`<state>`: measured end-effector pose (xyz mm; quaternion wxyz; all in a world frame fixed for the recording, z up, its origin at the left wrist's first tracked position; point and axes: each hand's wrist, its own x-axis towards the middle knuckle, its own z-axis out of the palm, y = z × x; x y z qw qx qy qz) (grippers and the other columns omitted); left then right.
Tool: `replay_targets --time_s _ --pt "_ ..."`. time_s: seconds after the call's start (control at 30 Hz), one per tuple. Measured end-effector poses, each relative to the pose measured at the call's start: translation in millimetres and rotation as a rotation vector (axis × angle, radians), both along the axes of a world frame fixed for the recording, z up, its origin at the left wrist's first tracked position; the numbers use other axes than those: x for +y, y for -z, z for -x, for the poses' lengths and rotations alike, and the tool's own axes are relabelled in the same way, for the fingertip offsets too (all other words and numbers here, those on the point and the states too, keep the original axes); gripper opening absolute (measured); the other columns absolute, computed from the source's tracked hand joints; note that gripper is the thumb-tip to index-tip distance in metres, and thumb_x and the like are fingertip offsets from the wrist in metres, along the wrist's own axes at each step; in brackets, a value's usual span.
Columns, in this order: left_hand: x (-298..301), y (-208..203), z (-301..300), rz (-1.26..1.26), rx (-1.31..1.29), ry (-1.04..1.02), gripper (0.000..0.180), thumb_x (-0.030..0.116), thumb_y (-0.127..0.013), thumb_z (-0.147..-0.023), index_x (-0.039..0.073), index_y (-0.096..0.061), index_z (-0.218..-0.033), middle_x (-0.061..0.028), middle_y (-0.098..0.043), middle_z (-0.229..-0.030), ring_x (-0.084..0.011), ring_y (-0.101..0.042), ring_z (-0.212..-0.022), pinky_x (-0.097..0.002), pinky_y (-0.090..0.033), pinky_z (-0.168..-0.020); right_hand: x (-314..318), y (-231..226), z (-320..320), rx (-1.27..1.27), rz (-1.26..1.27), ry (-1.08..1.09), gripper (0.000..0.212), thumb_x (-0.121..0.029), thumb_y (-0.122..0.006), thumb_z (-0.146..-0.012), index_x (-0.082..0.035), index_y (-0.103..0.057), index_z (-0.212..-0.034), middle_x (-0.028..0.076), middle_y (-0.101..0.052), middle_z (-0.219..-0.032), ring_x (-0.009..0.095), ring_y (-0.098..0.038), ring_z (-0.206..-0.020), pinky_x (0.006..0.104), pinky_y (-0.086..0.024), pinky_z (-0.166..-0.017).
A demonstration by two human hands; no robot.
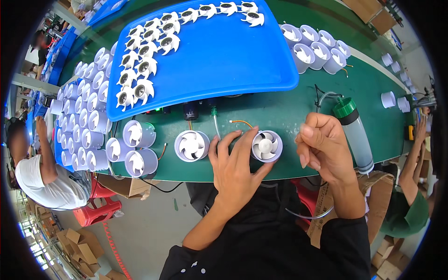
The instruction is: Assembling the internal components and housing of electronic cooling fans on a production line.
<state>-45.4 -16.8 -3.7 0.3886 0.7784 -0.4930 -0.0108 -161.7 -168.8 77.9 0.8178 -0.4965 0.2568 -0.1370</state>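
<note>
at far left, a person in a white shirt (51,184) is beside a red stool (95,205) on a grey floor (154,210); the green counter (289,105) carries a crowd of white housings (97,121) at left, then a blue tray (214,56) bearing rows of white fan wheels (145,66), a smaller group of housings (320,52) just past the tray's right side, and a green-capped bottle (358,142) set at a slant; a person in green (408,212) is at far right. the counter's near edge runs just below a loose housing (192,145) and, to its right, the held housing (266,146); the tray's near edge lies beyond both, and green surface shows from the held housing across to the bottle. the left grip (235,170) sits between the two housings, thumb and forefinger curved around the held housing's near and far sides, the other fingers fanned toward the loose one. the right grip (329,144) is raised beside the bottle, thumb and forefinger pressed together; whether they pinch something tiny, i cannot tell.
</note>
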Motion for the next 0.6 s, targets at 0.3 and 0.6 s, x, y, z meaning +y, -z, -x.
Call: replay_targets --time_s 0.3,0.6 --pt "26.3 -7.6 0.0 0.205 0.124 0.074 0.07 0.005 -0.089 -0.057 0.002 -0.063 -0.122 -0.01 -0.067 -0.12 -0.0302 -0.051 -0.12 -0.0372 -0.045 -0.097 10.4 4.7 1.3 0.054 0.06 0.019 0.022 -0.021 -0.061 -0.099 -0.001 -0.06 -0.088 0.008 -0.062 -0.062 0.007 -0.043 -0.042 0.0201 -0.031 -0.04" --pt "108.9 -23.5 -24.0 0.412 0.333 -0.217 0.087 0.02 -0.09 -0.067 -0.005 -0.045 -0.137 -0.0206 -0.051 -0.129 -0.036 -0.056 -0.119 -0.0475 -0.045 -0.103 11.9 25.6 2.6 -0.259 -0.374 -0.152 0.03 -0.034 -0.04 -0.106 -0.01 -0.039 -0.089 0.006 -0.043 -0.063 0.014 -0.041 -0.051 0.0248 -0.034 -0.044"
